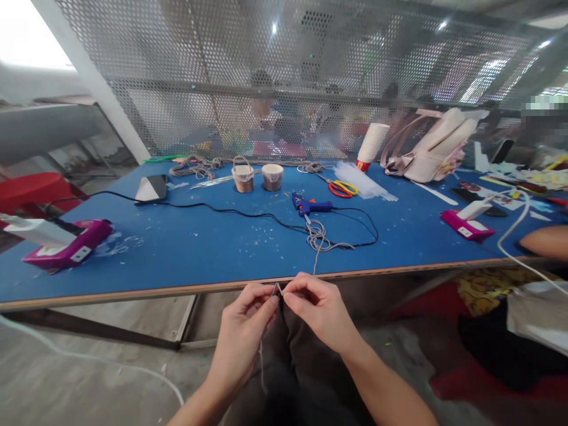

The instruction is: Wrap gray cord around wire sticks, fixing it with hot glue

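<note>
So the left hand [245, 315] has thumb and fingers pinched together on a thin grey twisted cord [316, 260], and the right hand [318, 303] looks clamped on it too, though its fingers hide the exact spot. Between the 2 pinches, just off the edge of the flat blue table [213, 251], it pokes up in a small upside-down V. 1 tail hangs roughly straight down; the rest runs lengthwise away, toward the blue plastic glue gun [313, 206].
</note>
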Available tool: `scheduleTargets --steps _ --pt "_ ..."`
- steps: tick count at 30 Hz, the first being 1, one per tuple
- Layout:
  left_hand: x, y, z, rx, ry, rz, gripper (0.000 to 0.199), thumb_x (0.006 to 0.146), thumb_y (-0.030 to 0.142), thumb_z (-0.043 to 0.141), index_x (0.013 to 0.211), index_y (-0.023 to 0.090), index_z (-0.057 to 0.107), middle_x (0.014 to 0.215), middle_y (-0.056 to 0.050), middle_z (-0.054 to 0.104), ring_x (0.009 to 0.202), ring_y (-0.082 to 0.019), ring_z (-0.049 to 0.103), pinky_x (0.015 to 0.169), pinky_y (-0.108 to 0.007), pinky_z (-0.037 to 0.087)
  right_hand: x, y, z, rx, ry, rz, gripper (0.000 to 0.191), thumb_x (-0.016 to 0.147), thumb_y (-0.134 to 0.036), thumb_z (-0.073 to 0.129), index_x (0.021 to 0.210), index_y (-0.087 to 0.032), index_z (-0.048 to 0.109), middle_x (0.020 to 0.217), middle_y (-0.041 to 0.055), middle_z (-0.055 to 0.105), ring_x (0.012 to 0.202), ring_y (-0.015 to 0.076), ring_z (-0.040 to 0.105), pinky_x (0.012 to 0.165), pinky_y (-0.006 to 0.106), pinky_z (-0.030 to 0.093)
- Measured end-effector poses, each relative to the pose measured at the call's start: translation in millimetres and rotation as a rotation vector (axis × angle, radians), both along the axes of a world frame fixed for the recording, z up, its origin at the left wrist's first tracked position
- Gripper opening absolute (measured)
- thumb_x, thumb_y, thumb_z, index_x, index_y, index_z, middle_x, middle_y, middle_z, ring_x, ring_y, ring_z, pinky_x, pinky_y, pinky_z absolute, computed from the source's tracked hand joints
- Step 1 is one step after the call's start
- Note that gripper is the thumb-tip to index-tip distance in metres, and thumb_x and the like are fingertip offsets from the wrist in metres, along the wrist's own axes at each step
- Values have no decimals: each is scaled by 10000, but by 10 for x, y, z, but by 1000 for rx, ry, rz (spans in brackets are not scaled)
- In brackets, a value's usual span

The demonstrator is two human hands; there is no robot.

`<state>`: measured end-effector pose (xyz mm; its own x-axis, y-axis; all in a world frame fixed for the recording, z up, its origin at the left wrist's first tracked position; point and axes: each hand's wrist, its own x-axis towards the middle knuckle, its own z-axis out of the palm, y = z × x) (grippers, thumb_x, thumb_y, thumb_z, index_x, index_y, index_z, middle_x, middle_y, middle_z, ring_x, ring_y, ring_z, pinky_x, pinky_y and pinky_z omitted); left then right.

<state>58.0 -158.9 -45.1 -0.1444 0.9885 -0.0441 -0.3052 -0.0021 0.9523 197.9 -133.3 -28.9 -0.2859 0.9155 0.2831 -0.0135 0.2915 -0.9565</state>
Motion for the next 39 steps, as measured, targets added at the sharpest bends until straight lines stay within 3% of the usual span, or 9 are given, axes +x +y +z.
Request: scheduleTargets --steps 3,7,13,19,23,29,34,39 --pt "22 -35 38 18 -39 14 93 695 222 713 779 185 697 803 11 558 652 -81 498 544 -164 412 0 -45 7 36 -16 -12 63 796 -188 592 746 -185 630 680 -25 528 615 92 446 554 209 351" --pt "53 -73 87 29 -86 11 51 709 215 695 745 179 698 752 24 552 583 -63 486 544 -173 413 -4 -92 22 66 -32 -32 74 799 -174 585 737 -189 623 686 -25 546 619 92 464 547 203 357" --pt "66 -84 132 -92 -166 24 123 631 197 752 718 166 671 717 10 627 650 -115 588 636 -221 484 -6 -119 -21 62 -50 -50 74 796 -178 579 744 -197 628 699 -25 539 626 96 478 555 204 380" --pt "53 -51 145 -121 -155 22 173 616 203 757 741 148 650 666 1 634 583 -113 571 579 -229 474 -7 -107 -33 -5 -43 -69 83 789 -221 576 736 -192 632 672 -17 593 610 105 529 560 207 421" --pt "46 -31 142 -149 -182 4 163 624 191 741 747 146 644 547 25 577 494 -87 501 464 -184 393 -7 -87 -41 -51 -27 -63 108 797 -258 567 745 -188 630 628 -11 610 583 118 561 563 221 454" --pt "29 27 189 -146 -310 -29 141 608 118 689 747 134 671 648 9 605 540 -79 515 528 -195 428 0 -42 -89 -84 -16 -86 126 793 -292 573 741 -201 644 611 -3 635 598 146 598 583 248 484" --pt "32 68 224 -158 -326 -26 203 576 111 725 771 140 674 670 -1 617 585 -107 569 546 -215 467 -48 3 -83 -112 30 -48 130 772 -316 594 751 -205 659 610 -6 637 617 154 607 599 264 493" --pt "24 58 230 -93 -274 -66 211 596 131 741 797 149 681 678 3 626 560 -106 571 522 -231 484 -92 53 -7 -154 71 84 143 777 -301 594 689 -204 653 590 -25 615 569 126 575 587 249 469"
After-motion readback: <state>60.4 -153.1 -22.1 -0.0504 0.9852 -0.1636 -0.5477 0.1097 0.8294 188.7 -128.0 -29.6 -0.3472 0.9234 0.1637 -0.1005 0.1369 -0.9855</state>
